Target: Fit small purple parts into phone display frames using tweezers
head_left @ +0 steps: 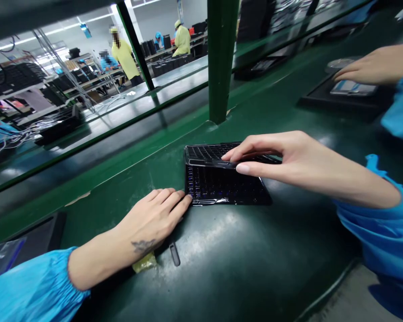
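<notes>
A black laptop keyboard panel [221, 185] lies on the green conveyor belt [242, 255] in front of me. My left hand [154, 217] rests flat on the belt, fingers stretched, fingertips touching the panel's near left corner. My right hand [282, 158] reaches over the panel's far edge and pinches a glossy film [208, 162] between thumb and fingers; the film looks lifted off the panel's far part. Under my left wrist lie a small yellowish scrap [144, 263] and a short dark stick [175, 254].
A green post [220, 58] stands just behind the panel. At the far right a co-worker's hand [372, 65] rests on another dark panel [342, 96]. A black tray [23, 243] sits at the near left. Other people stand at benches across the line.
</notes>
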`<state>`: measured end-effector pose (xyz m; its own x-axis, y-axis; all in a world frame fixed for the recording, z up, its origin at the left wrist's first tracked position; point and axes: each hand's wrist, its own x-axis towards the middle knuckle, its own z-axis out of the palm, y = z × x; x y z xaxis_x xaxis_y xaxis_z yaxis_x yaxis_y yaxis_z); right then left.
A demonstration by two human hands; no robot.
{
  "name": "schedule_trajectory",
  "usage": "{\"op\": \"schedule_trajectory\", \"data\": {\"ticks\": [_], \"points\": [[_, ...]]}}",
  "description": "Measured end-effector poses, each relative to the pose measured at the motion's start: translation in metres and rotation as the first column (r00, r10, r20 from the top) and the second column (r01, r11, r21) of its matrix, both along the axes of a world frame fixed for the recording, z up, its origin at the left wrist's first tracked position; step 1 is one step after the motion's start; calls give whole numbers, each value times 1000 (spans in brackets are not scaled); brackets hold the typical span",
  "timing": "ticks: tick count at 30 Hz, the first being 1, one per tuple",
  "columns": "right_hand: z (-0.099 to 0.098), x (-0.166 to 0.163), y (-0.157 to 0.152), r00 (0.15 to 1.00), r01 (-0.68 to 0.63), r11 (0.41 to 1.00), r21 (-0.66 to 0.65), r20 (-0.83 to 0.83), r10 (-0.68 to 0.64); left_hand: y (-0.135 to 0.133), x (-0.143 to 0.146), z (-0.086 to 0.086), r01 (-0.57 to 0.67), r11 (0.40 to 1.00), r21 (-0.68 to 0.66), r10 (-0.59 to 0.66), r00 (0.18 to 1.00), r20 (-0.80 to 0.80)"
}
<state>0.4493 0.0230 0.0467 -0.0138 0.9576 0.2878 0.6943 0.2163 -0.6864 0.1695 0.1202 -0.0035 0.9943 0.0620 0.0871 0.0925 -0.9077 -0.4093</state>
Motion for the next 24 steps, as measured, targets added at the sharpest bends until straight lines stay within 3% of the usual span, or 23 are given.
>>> {"op": "schedule_trajectory", "data": {"ticks": [12,18,24], "points": [[21,-6,13,991,111,992,-57,-69,-115,0,4,12,-27,1000,8,27,998,-62],[17,1,12,982,176,984,-23,70,-174,-1,5,18,-39,999,7,40,996,-74],[9,8,11,964,185,979,91,178,-199,-5,2,20,-36,999,-39,33,997,-71]]}}
